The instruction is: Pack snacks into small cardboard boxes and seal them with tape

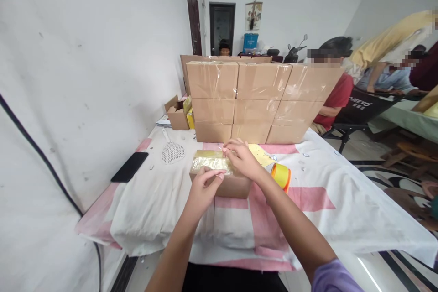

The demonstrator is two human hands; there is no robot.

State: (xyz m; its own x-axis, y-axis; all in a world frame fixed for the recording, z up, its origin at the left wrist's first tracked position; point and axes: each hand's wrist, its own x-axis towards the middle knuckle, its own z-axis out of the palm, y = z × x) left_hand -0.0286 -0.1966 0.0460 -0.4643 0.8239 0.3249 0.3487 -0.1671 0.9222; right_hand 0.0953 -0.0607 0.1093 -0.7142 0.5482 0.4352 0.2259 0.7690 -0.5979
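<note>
A small cardboard box lies in front of me, its top covered by shiny, yellowish clear tape. My left hand is at the near edge of the box top, thumb and index finger pinched together; whatever lies between them is too small to make out. Over the far right part of the top, my right hand has its fingertips closed, with a glint of clear film at them. A yellow roll of tape with an orange rim sits right of the box.
Stacked cardboard boxes form a wall behind. On the left lie a black phone, a white perforated flyswatter head and an open carton. A person in a red top sits beyond the stack; others are farther right.
</note>
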